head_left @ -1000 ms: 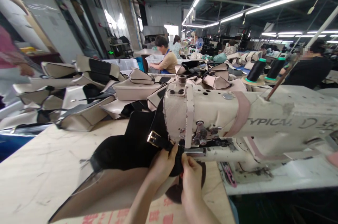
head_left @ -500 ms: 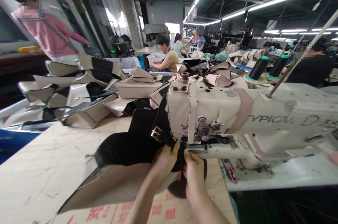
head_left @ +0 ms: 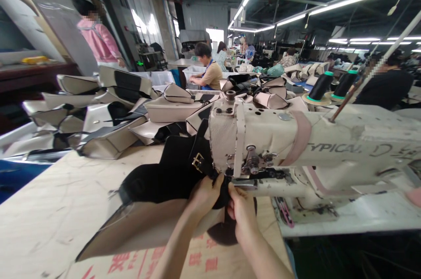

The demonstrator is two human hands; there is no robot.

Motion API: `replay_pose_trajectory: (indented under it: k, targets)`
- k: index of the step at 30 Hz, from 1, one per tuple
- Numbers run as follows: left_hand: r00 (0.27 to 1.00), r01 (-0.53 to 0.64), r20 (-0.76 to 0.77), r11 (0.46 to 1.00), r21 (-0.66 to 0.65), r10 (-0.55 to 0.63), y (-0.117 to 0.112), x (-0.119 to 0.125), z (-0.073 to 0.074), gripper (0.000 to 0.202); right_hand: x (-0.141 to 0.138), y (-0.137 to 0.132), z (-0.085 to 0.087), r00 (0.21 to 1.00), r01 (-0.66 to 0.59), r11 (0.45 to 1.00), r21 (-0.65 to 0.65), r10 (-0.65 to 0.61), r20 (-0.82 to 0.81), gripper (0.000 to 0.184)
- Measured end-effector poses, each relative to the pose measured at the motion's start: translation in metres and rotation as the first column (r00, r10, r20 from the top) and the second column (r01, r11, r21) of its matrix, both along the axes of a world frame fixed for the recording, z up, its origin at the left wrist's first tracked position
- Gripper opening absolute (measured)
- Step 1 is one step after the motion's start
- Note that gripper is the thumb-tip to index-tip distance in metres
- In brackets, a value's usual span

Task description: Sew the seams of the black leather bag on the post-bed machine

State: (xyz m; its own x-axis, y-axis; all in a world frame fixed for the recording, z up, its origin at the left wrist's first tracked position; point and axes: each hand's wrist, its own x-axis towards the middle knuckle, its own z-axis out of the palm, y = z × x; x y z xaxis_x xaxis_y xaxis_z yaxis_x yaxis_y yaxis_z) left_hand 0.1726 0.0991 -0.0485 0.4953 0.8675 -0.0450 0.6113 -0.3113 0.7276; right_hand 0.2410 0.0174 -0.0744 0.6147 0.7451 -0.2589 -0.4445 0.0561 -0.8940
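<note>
A black and beige bag piece (head_left: pixel 154 182) lies across the plywood board, its right part under the head of a white sewing machine (head_left: pixel 263 134). My left hand (head_left: pixel 205 195) is closed on the black edge close to the needle area. Just right of it, my right hand (head_left: pixel 241 209) pinches the same black edge in front of the machine's arm. A black strap with a gold buckle (head_left: pixel 198 162) rests on the piece, left of the machine head. The needle and the exact stitching spot are hidden by the machine and my fingers.
Behind the plywood board (head_left: pixel 82 187) lie heaped beige and black bag pieces (head_left: pixel 112 134). Black thread cones (head_left: pixel 320 88) stand behind the machine. A person in pink (head_left: pixel 98 42) is at the back left; a person in tan (head_left: pixel 210 73) sits farther back.
The bag piece and its buckle have shifted slightly right and up toward the machine, both hands still on it. The person in pink has moved right and farther back.
</note>
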Motion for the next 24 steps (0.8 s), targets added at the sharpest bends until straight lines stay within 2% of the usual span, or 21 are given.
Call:
replay_pose_trajectory:
  k: [3, 5, 6, 7, 8, 9, 10, 11, 12, 13, 15, 17, 22, 24]
  targets:
    - [1.0, 0.006, 0.009, 1.0, 0.013, -0.007, 0.0, 0.0, 0.002, 0.037, 0.015, -0.016, 0.006, 0.984, -0.169, 0.985, -0.029, 0.17, 0.043, 0.049]
    - [1.0, 0.004, 0.01, 1.0, 0.024, -0.005, 0.001, 0.0, 0.003, 0.037, 0.037, -0.038, 0.013, 0.961, -0.175, 0.982, -0.064, 0.185, 0.208, 0.045]
    - [1.0, 0.004, 0.009, 1.0, 0.029, -0.005, 0.001, 0.0, 0.003, 0.037, 0.053, -0.054, 0.017, 0.912, -0.114, 0.989, -0.093, 0.142, 0.386, 0.043]
    - [1.0, 0.006, 0.009, 0.999, 0.032, -0.006, 0.002, 0.0, 0.003, 0.037, 0.072, -0.072, 0.021, 0.805, 0.013, 0.995, -0.103, 0.051, 0.591, 0.042]
    - [1.0, 0.007, 0.008, 0.999, 0.035, -0.007, 0.002, 0.0, 0.002, 0.037, 0.096, -0.091, 0.024, 0.649, 0.198, 0.978, -0.065, -0.082, 0.756, 0.039]
    - [1.0, 0.008, 0.009, 0.999, 0.036, -0.008, 0.003, 0.0, 0.002, 0.037, 0.121, -0.111, 0.027, 0.431, 0.361, 0.932, 0.034, -0.199, 0.88, 0.035]
    - [1.0, 0.011, 0.01, 0.999, 0.037, -0.011, 0.003, 0.0, 0.002, 0.037, 0.148, -0.132, 0.029, 0.178, 0.491, 0.854, 0.171, -0.29, 0.94, 0.034]
    - [1.0, 0.012, 0.011, 0.999, 0.039, -0.012, 0.003, 0.0, 0.002, 0.036, 0.174, -0.151, 0.031, -0.039, 0.559, 0.78, 0.28, -0.313, 0.949, 0.034]
    - [1.0, 0.013, 0.013, 0.999, 0.041, -0.014, 0.003, 0.0, 0.002, 0.036, 0.197, -0.168, 0.03, -0.201, 0.59, 0.735, 0.335, -0.268, 0.942, 0.034]
    - [1.0, 0.016, 0.015, 0.999, 0.044, -0.017, 0.004, 0.0, 0.002, 0.035, 0.217, -0.183, 0.029, -0.303, 0.586, 0.736, 0.339, -0.188, 0.934, 0.035]
    - [1.0, 0.024, 0.019, 0.999, 0.047, -0.025, 0.004, 0.0, 0.002, 0.035, 0.241, -0.203, 0.02, -0.394, 0.537, 0.797, 0.276, -0.052, 0.918, 0.034]
    - [0.999, 0.029, 0.018, 0.998, 0.049, -0.03, 0.005, 0.001, 0.001, 0.035, 0.246, -0.213, 0.005, -0.426, 0.488, 0.839, 0.243, -0.015, 0.905, 0.036]
    - [1.0, 0.019, -0.001, 0.999, 0.039, -0.019, 0.004, 0.0, -0.002, 0.037, 0.225, -0.215, -0.046, -0.451, 0.48, 0.833, 0.276, -0.036, 0.892, 0.041]
    - [1.0, 0.02, -0.003, 0.999, 0.037, -0.02, 0.002, 0.0, -0.003, 0.038, 0.222, -0.215, -0.059, -0.456, 0.48, 0.833, 0.275, -0.031, 0.889, 0.041]
